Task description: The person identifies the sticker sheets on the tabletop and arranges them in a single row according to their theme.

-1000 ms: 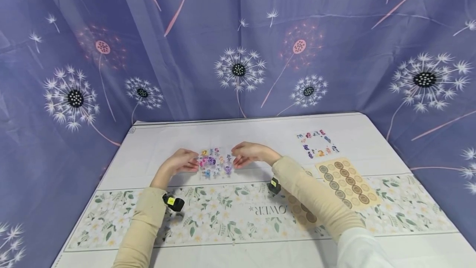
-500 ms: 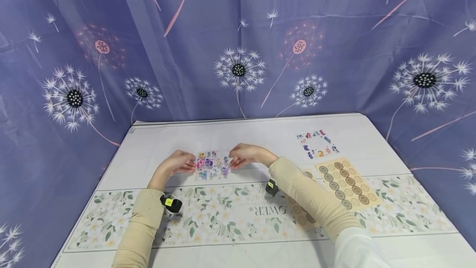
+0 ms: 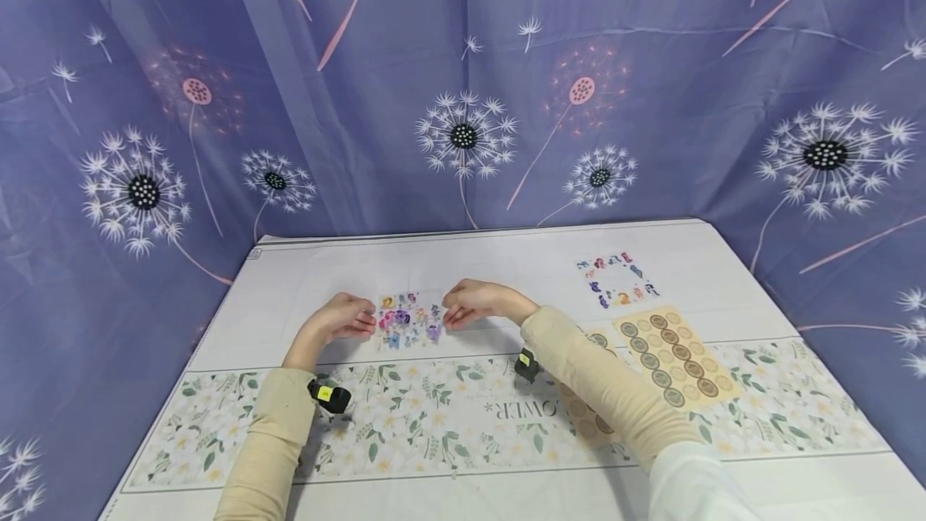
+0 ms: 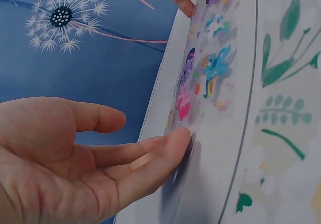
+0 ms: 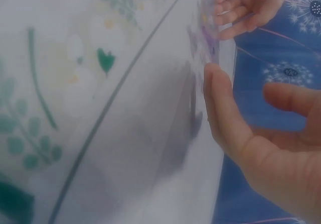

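Straight-fingered left hand [image 4: 90, 163] perhaps touches sticker sheet [image 3: 409, 321].

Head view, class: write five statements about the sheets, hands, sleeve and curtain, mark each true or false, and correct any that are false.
1. The clear sheet of colourful figures is between the left hand and the right hand. True.
2. The right sleeve hides part of one tan sheet. True.
3. The sheet with a ring of figures lies to the left of the left hand. False: it lies to the right of the right hand.
4. The other tan sheet bears star-shaped prints. False: its prints are round.
5. The curtain is printed with dandelions. True.
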The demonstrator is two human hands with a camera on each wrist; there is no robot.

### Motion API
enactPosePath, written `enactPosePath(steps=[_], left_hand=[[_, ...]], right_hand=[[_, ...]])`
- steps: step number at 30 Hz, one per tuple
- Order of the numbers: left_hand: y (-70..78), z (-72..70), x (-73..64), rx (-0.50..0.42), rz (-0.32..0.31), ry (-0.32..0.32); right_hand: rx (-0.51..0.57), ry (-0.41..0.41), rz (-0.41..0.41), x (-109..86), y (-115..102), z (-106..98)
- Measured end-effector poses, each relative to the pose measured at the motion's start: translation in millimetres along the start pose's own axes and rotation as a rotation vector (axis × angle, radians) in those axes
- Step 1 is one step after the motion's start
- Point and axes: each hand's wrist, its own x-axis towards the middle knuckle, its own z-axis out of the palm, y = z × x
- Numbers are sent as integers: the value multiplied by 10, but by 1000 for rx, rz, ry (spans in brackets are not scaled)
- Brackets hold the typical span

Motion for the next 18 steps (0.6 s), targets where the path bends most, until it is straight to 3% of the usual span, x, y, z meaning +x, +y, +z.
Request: enactPosePath(steps=[18], left_hand=[[20, 4, -23, 7, -15, 9]], right_hand=[[13, -1, 16, 20, 12, -66]])
